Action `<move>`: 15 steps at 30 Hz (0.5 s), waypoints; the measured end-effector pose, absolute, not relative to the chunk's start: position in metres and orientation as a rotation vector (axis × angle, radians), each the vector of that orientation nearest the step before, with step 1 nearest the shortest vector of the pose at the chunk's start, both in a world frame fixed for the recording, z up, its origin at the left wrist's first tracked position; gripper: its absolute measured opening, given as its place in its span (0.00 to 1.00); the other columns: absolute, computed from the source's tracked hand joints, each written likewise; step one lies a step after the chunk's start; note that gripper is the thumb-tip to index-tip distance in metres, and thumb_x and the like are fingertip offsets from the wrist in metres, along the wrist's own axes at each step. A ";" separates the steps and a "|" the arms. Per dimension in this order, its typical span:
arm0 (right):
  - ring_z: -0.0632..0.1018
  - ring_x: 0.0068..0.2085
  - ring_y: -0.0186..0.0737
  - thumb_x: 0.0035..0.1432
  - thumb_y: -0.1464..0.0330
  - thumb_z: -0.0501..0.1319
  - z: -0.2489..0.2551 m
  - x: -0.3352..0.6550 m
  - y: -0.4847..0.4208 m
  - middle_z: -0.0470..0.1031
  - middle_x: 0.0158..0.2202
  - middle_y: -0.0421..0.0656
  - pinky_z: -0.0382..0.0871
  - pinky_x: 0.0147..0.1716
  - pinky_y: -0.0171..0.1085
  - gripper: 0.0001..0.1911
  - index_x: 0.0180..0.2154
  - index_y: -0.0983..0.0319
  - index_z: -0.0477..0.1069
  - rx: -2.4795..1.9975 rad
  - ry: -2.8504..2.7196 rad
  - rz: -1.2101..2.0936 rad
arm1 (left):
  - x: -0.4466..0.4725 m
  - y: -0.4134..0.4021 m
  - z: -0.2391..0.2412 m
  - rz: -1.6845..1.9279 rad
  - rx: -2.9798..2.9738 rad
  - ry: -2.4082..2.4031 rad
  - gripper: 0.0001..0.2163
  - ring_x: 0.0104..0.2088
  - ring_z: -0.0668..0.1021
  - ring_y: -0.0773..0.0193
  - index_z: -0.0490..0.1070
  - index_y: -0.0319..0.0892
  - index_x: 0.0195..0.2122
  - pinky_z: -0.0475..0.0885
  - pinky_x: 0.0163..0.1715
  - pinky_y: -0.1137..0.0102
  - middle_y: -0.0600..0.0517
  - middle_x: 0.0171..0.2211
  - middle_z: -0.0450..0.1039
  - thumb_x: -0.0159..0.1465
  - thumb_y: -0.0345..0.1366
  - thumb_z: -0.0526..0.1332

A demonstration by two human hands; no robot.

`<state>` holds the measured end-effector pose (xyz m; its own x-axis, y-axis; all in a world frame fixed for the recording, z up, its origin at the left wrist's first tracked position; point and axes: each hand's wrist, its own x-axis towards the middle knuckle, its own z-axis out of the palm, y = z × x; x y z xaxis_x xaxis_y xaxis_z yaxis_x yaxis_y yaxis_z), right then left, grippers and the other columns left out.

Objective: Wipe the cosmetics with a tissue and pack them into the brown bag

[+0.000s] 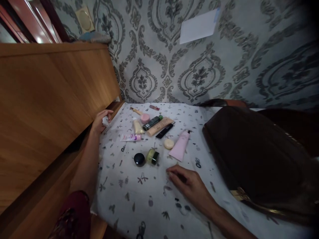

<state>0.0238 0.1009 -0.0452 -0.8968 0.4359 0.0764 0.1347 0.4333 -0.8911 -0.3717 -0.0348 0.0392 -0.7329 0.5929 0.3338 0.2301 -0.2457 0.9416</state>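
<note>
My left hand (101,120) is curled at the bed's left edge beside the wooden headboard (50,96), closed on a small white object I cannot name. My right hand (189,184) rests on the patterned white sheet (139,205), fingers loosely bent and pointing left, holding nothing. Just beyond it lie cosmetics: a pink tube (180,146), a round cream-coloured compact (168,143), a green jar with a black lid (152,156), a black round jar (139,159), a small pink-and-white tube (131,137), a beige tube (159,126) and a dark green tube (152,122).
A large dark brown bag (259,159) with a gold clasp lies on the right of the bed. A patterned grey wall (189,59) with a white paper (198,26) stuck on it stands behind. More small items, including a pink lip balm (154,107), lie near the wall.
</note>
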 end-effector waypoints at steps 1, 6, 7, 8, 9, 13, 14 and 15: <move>0.76 0.30 0.42 0.60 0.57 0.55 -0.044 0.024 0.100 0.77 0.28 0.43 0.68 0.29 0.38 0.15 0.34 0.59 0.75 -0.499 -2.399 1.445 | -0.370 -0.020 0.044 2.122 0.993 1.692 0.11 0.15 0.64 0.72 0.73 0.39 0.30 0.57 0.16 0.76 0.58 0.16 0.61 0.59 0.43 0.62; 0.76 0.30 0.42 0.60 0.57 0.56 -0.042 0.023 0.098 0.77 0.28 0.43 0.68 0.29 0.38 0.14 0.34 0.59 0.75 -0.494 -2.399 1.437 | -0.345 0.041 0.084 2.265 1.070 1.490 0.15 0.17 0.64 0.75 0.71 0.41 0.31 0.60 0.19 0.78 0.59 0.19 0.59 0.68 0.45 0.54; 0.75 0.29 0.42 0.60 0.57 0.56 -0.042 0.023 0.098 0.77 0.28 0.43 0.68 0.29 0.38 0.15 0.34 0.59 0.75 -0.490 -2.400 1.432 | -0.339 0.043 0.092 2.201 1.159 1.481 0.15 0.18 0.66 0.74 0.72 0.41 0.33 0.61 0.20 0.78 0.58 0.20 0.61 0.68 0.46 0.53; 0.75 0.29 0.42 0.60 0.57 0.55 -0.043 0.023 0.098 0.77 0.28 0.43 0.68 0.28 0.37 0.15 0.34 0.59 0.75 -0.485 -2.403 1.427 | -0.334 0.040 0.099 2.124 1.239 1.509 0.16 0.18 0.67 0.73 0.72 0.41 0.34 0.62 0.21 0.77 0.58 0.20 0.62 0.68 0.48 0.53; 0.75 0.29 0.41 0.61 0.57 0.55 -0.043 0.024 0.098 0.77 0.28 0.43 0.68 0.27 0.37 0.15 0.34 0.59 0.75 -0.476 -2.408 1.423 | -0.330 0.033 0.103 2.018 1.319 1.594 0.17 0.19 0.68 0.73 0.73 0.40 0.35 0.62 0.21 0.77 0.57 0.21 0.63 0.68 0.49 0.54; 0.75 0.29 0.40 0.61 0.57 0.55 -0.044 0.024 0.099 0.77 0.28 0.43 0.68 0.28 0.36 0.16 0.35 0.60 0.75 -0.428 -2.412 1.414 | -0.321 -0.013 0.083 1.175 1.561 2.289 0.19 0.26 0.72 0.67 0.76 0.40 0.33 0.65 0.27 0.75 0.56 0.23 0.69 0.62 0.52 0.59; 0.75 0.29 0.40 0.61 0.57 0.55 -0.043 0.024 0.099 0.76 0.28 0.43 0.68 0.28 0.36 0.16 0.35 0.61 0.75 -0.421 -2.408 1.408 | -0.317 -0.024 0.069 1.090 1.556 2.315 0.19 0.27 0.72 0.66 0.77 0.40 0.31 0.66 0.28 0.74 0.56 0.23 0.70 0.60 0.53 0.60; 0.74 0.28 0.40 0.61 0.57 0.55 -0.043 0.024 0.098 0.76 0.27 0.43 0.67 0.28 0.36 0.16 0.35 0.61 0.75 -0.417 -2.406 1.402 | -0.311 -0.032 0.054 1.024 1.554 2.332 0.20 0.29 0.73 0.64 0.77 0.40 0.31 0.68 0.30 0.74 0.55 0.24 0.72 0.60 0.53 0.60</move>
